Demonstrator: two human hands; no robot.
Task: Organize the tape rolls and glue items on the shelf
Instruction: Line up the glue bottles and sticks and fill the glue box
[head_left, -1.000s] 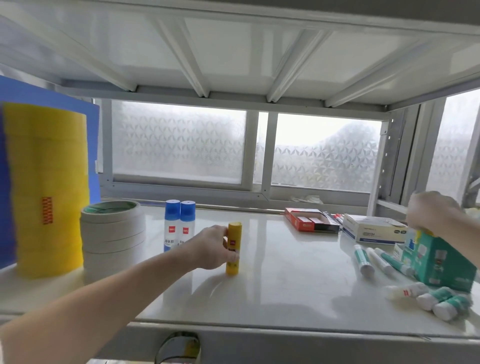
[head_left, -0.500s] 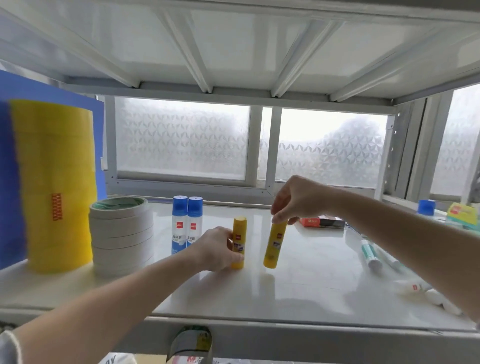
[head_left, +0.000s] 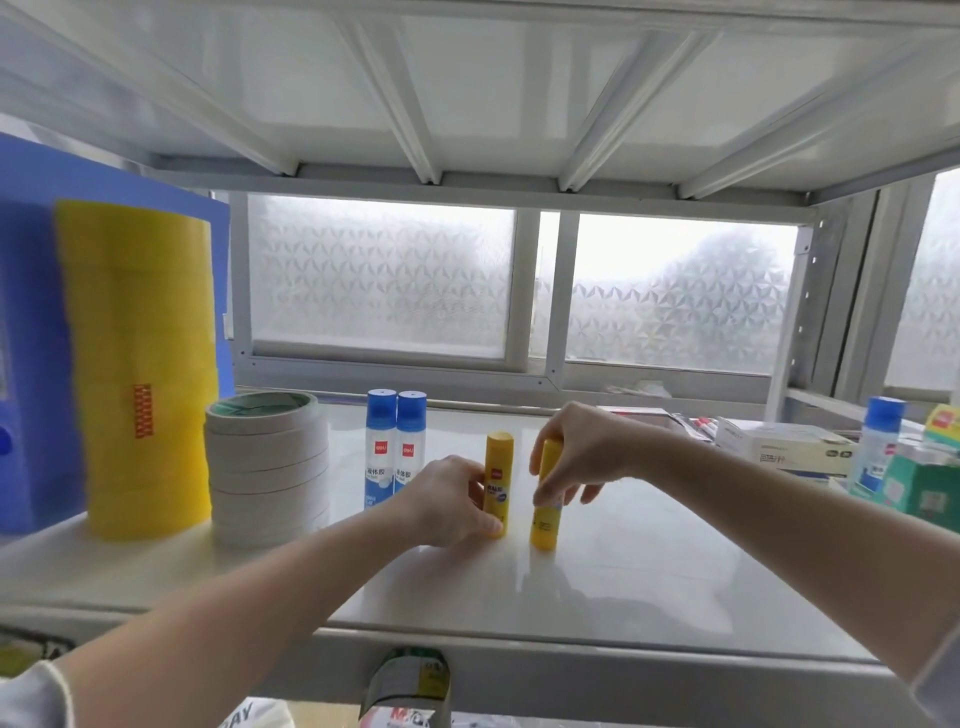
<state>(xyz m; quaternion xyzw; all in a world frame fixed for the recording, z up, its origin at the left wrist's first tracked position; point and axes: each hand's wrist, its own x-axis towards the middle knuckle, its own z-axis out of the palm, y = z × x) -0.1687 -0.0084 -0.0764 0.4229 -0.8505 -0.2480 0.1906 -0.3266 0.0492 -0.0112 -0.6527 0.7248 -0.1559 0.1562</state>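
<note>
Both hands are clamping upright yellow glue sticks mid-shelf (head_left: 649, 587): the left hand (head_left: 447, 501) is gripping the left glue stick (head_left: 498, 467), the right hand (head_left: 582, 452) is holding the right glue stick (head_left: 544, 525) just beside it. White tape rolls (head_left: 267, 467) are standing far left.

Stationery storeroom, white metal shelf (head_left: 597, 597) rack, stacked tape rolls (head_left: 267, 467), boxed supplies (head_left: 784, 449), frosted window (head_left: 379, 280)

Bright all over, with soft white daylight coming in through the frosted window (head_left: 675, 296) at the back. Shiny glare and faint shadows on the shelf (head_left: 649, 582). Blurry and bent at the edges.
</note>
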